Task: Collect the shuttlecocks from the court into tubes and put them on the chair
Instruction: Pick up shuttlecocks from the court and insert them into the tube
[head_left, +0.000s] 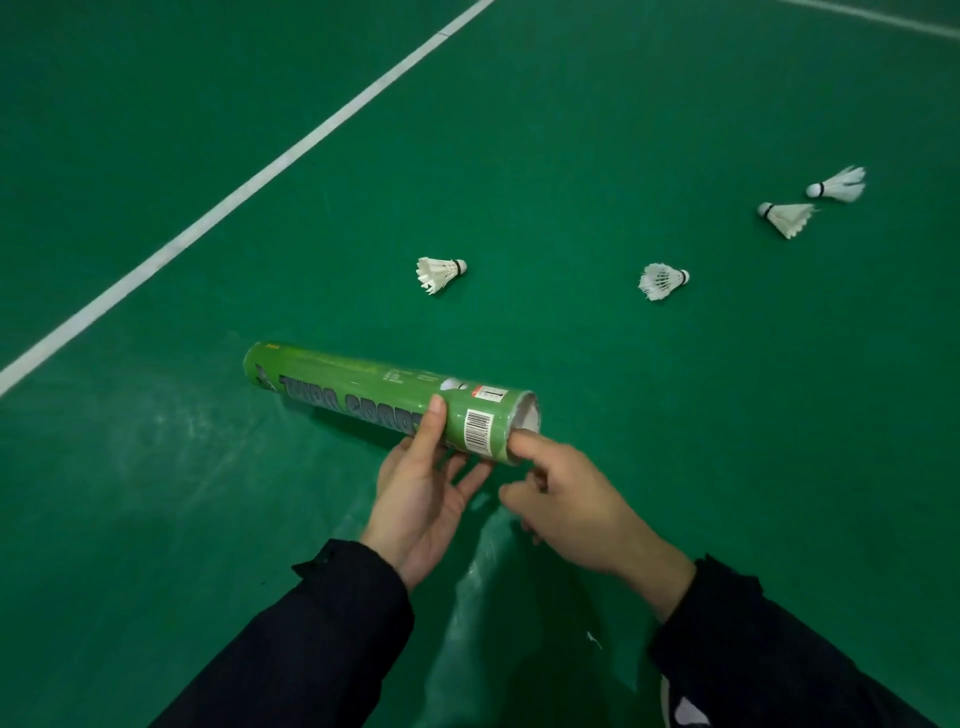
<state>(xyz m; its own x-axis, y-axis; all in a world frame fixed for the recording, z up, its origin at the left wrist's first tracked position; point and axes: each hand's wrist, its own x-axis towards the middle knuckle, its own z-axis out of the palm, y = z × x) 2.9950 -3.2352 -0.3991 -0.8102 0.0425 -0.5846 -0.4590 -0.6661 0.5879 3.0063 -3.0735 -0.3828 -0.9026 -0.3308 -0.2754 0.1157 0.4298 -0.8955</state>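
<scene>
Green court floor (571, 130) spreads ahead, four shuttlecocks lying on it. My left hand (426, 499) grips the green tube (384, 400), long axis pointing left, while my right hand (566, 499) fingers its open right end. Nearest shuttlecock (440, 274) lies just beyond the tube.

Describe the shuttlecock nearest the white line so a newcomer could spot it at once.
Start at the white court line crossing the green floor, then look above the green tube. That shuttlecock lies alone, cork pointing right, well left of the other three.
</scene>
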